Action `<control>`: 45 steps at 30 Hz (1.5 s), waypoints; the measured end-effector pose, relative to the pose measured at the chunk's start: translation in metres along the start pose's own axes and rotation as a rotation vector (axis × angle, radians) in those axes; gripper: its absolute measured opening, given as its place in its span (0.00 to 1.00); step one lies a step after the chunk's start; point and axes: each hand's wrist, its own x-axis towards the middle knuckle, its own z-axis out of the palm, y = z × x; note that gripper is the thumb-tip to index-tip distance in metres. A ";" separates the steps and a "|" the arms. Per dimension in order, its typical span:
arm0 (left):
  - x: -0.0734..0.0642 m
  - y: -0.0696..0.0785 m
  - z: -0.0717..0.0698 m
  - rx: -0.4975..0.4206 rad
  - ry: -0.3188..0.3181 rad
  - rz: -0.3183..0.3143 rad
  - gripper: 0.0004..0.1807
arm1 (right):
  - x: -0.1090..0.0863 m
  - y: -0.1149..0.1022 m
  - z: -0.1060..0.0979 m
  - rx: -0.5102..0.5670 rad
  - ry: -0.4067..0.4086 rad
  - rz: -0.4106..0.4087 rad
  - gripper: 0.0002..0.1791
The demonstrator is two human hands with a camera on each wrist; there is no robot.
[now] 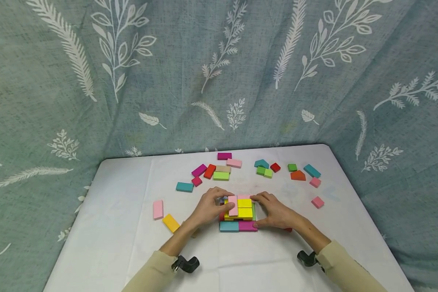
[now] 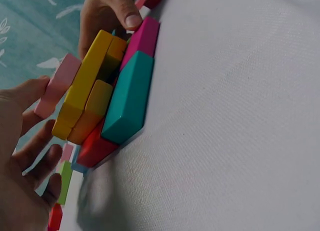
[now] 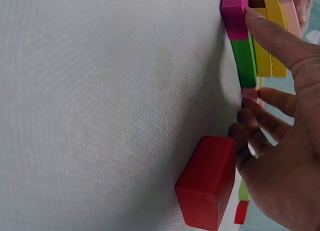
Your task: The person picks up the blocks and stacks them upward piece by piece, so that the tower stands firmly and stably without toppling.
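- Beige sleeves [image 1: 346, 267] nearest, with black wrist mounts [image 1: 187, 265], reached over white tabletop [image 1: 95, 243].
- Left hand [image 1: 209, 207] pinched pink block [image 2: 59, 85] at top of yellow blocks [image 1: 245, 204]; full contact unclear.
- Right hand [image 1: 277, 211] spread, thumb touching magenta block [image 1: 247, 226] along stack's near side.
- Block stack [image 1: 245, 213] sat well inside tabletop's far and side edges.
- Loose blocks [image 1: 221, 176] lay scattered toward far edge.

pink block [image 1: 232, 207], yellow blocks [image 1: 245, 213]

Beige sleeves [image 1: 151, 272]; black, curved wrist pieces [image 1: 187, 264], seemingly cameras.
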 end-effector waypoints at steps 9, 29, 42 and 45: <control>0.003 -0.002 0.000 0.024 -0.052 -0.059 0.25 | 0.001 -0.001 -0.002 0.000 -0.005 0.005 0.53; 0.000 -0.005 -0.011 0.010 -0.073 -0.065 0.28 | 0.001 0.002 -0.001 -0.008 0.003 0.002 0.52; -0.049 -0.049 -0.123 -0.003 -0.125 -0.123 0.30 | 0.000 0.003 0.002 -0.007 0.012 -0.013 0.51; -0.070 -0.065 -0.145 0.017 -0.049 -0.156 0.33 | 0.000 0.003 0.002 -0.005 0.011 -0.018 0.51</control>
